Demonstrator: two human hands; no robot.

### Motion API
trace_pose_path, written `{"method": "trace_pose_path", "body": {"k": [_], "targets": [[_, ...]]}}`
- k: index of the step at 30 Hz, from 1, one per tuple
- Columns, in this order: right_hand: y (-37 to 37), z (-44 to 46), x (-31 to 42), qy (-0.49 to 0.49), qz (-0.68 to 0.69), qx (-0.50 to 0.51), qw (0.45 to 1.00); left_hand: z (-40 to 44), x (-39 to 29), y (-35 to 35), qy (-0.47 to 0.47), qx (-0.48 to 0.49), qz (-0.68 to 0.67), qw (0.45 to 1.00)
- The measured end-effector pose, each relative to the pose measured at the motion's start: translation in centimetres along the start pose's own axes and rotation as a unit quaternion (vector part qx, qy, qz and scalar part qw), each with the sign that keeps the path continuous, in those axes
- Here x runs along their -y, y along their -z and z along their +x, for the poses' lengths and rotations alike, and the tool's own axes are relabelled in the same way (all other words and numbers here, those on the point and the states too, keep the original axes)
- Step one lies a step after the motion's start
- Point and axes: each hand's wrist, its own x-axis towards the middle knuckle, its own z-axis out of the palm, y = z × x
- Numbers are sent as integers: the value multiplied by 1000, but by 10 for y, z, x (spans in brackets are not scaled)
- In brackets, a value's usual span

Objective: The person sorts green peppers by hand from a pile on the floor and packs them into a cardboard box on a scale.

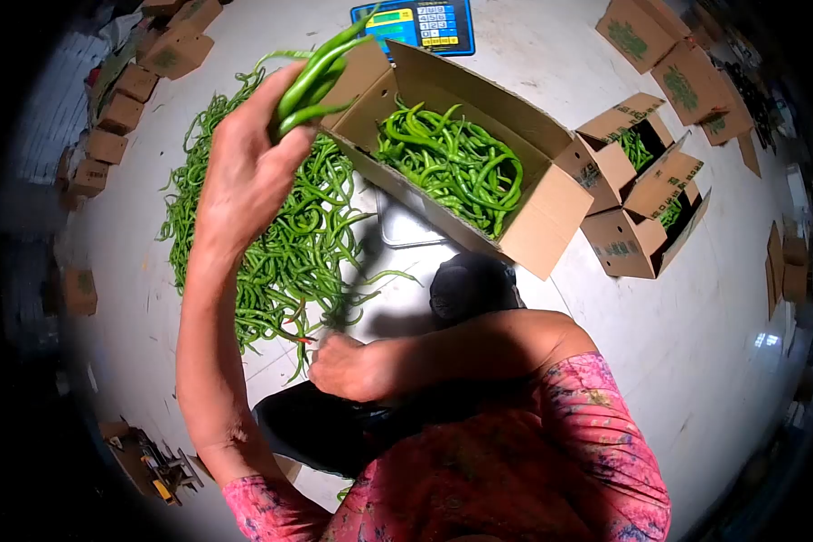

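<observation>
My left hand (248, 167) is raised over the pile, its fingers wrapped round several long green chili peppers (312, 81). Just right of it stands an open cardboard box (542, 212), partly filled with green chili peppers (452, 163). Under my left arm a big heap of green chili peppers (285, 244) is spread on the floor. My right hand (348, 366) is closed low at the heap's near edge, by my knee; what its fingers hold, if anything, is hidden. One or two reddish peppers (298, 339) lie beside it.
A blue weighing-scale display (425, 27) sits behind the box, with a metal scale plate (406, 226) partly under the box. To the right stand two open boxes (619, 244) with peppers inside. More cartons (122, 113) line the left side and the far right (677, 77).
</observation>
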Motion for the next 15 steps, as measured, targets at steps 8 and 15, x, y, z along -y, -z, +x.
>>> {"method": "trace_pose_path", "body": {"k": [8,15], "targets": [[-9,-1,2,-69,26,-126,989,45,21,-101,-193,104,180,959],[-49,-2,30,-163,4,-194,967,14,38,-93,-30,180,5,983]]}}
